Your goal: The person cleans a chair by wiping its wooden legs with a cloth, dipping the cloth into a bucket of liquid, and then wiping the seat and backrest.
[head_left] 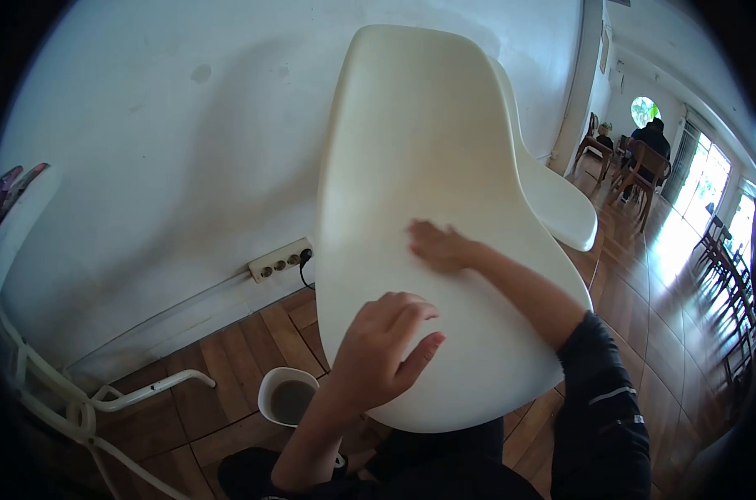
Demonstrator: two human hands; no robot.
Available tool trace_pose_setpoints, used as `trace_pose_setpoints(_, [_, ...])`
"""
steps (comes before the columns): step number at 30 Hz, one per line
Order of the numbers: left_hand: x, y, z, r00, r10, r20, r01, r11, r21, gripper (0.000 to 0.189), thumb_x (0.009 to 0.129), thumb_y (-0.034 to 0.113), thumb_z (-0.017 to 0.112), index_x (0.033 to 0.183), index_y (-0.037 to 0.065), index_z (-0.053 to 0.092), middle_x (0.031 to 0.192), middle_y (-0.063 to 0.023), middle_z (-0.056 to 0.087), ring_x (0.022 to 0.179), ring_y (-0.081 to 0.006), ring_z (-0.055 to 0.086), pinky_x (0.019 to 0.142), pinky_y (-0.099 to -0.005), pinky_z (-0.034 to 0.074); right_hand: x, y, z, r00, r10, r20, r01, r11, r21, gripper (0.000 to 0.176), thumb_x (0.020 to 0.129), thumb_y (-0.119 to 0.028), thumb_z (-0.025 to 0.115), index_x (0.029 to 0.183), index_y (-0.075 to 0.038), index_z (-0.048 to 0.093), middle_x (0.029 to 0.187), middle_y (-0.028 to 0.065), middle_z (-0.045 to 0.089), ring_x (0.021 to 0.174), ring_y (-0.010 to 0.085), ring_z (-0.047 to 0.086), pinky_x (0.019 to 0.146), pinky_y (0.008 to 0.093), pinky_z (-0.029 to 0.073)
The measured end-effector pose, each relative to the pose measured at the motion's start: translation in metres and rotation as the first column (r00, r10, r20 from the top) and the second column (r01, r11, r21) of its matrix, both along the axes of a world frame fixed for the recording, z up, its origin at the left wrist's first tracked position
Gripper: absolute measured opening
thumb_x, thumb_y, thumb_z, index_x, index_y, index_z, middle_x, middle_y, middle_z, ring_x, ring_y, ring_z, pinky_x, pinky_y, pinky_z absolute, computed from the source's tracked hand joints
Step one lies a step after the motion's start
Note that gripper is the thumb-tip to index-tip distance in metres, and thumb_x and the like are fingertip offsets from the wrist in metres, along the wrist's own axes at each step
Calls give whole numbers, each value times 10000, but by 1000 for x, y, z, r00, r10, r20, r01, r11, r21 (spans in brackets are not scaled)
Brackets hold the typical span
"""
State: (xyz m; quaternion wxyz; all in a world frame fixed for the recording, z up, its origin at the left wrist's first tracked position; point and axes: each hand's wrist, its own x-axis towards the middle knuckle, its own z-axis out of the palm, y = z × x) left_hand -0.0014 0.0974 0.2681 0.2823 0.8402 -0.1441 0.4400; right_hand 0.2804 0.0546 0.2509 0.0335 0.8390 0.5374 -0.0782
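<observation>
While the blurred right hand (440,248) lies flattened against the white chair (419,125), the left hand (384,348) curls loosely near its edge. Both look released.

Worn on your head, the one camera looked forward and down, close above your left hand (386,354), right hand (441,248) and the white chair (419,125).

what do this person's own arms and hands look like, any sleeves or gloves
No gloves show on the left hand or the blurred right hand. A dark sleeve with thin pale lines leaves the right forearm bare. The left forearm is bare where visible.
</observation>
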Motion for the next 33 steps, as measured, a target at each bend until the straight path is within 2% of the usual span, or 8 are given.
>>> trace_pose_setpoints(4, [4,1,-12,975,-33,-221,46,997,55,163,825,138,631,925,25,567,932,-120,576,886,-286,567,775,-364,443,42,-57,28,948,-238,209,268,955,-130,695,939,-567,149,1479,-130,106,1551,47,28,1427,232,4,1123,544,58])
trace_pose_setpoints(6, [5,-1,-13,978,-18,-206,34,997,73,172,825,151,637,915,23,567,920,-114,568,890,-276,566,770,-369,443,46,-68,34,888,-286,360,345,932,-112,749,927,-587,162,1474,-81,91,1548,88,18,1426,256,-15,1139,486,36])
trace_pose_setpoints(9, [3,-2,-15,974,-6,-226,32,994,109,182,831,171,634,914,24,567,919,-111,569,891,-270,564,765,-369,443,38,-51,9,877,-346,333,367,930,0,838,909,-617,174,1450,16,80,1535,163,6,1421,296,-29,1150,424,26])
trace_pose_setpoints(13, [4,-4,-16,983,37,-182,-4,984,177,212,857,229,599,922,29,565,919,-81,551,899,-224,547,760,-352,431,17,-4,-11,991,-39,130,29,996,83,871,919,-606,210,1382,132,187,1476,263,178,1402,352,93,1151,394,66])
trace_pose_setpoints(19, [0,-3,-14,966,71,-247,-22,980,197,206,847,231,615,906,39,571,893,-92,552,884,-247,549,783,-360,421,-92,61,1,911,371,-180,-324,914,246,905,909,-640,110,1412,95,-55,1499,262,-78,1400,359,-99,1144,409,8])
trace_pose_setpoints(23, [2,-3,-18,956,86,-281,-17,971,240,239,849,255,612,928,35,561,933,-94,534,924,-247,527,822,-372,400,-87,64,1,841,477,-253,-381,856,349,827,933,-593,100,1433,50,-43,1509,232,-90,1401,340,-117,1143,409,11])
trace_pose_setpoints(26, [2,-3,-15,928,113,-356,-25,970,244,277,850,271,609,980,33,554,985,-109,524,966,-263,510,850,-391,388,-54,74,-11,860,468,-204,-401,867,296,755,958,-534,87,1440,35,-30,1512,223,-88,1403,331,-119,1144,407,2])
trace_pose_setpoints(33, [1,-4,-17,904,195,-380,-79,951,300,367,888,335,559,1083,25,543,1132,-145,528,1167,-301,462,978,-489,359,65,16,-14,954,40,297,-65,995,73,628,983,-378,166,1444,31,48,1528,181,-50,1418,269,-81,1155,376,-33])
